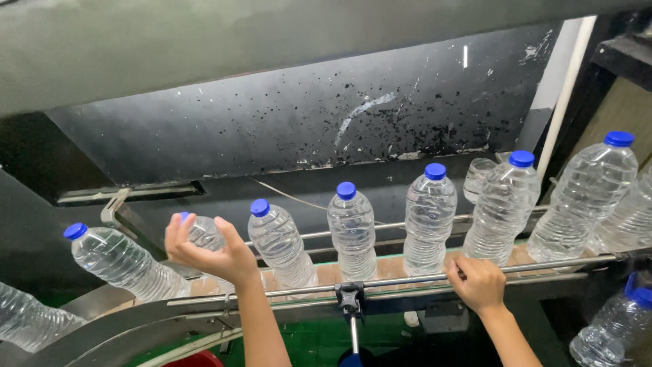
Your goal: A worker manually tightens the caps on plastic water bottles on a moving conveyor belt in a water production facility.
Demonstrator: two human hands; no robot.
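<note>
Dark speckled wall panel (339,115) behind, white pipe (567,88) at right, green floor (319,343) below

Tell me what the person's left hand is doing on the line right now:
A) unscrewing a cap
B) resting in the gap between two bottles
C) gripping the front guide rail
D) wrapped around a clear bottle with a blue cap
D: the left hand curls around a clear bottle near its blue-capped top on the conveyor, while the right hand rests on the front guide rail.
</note>
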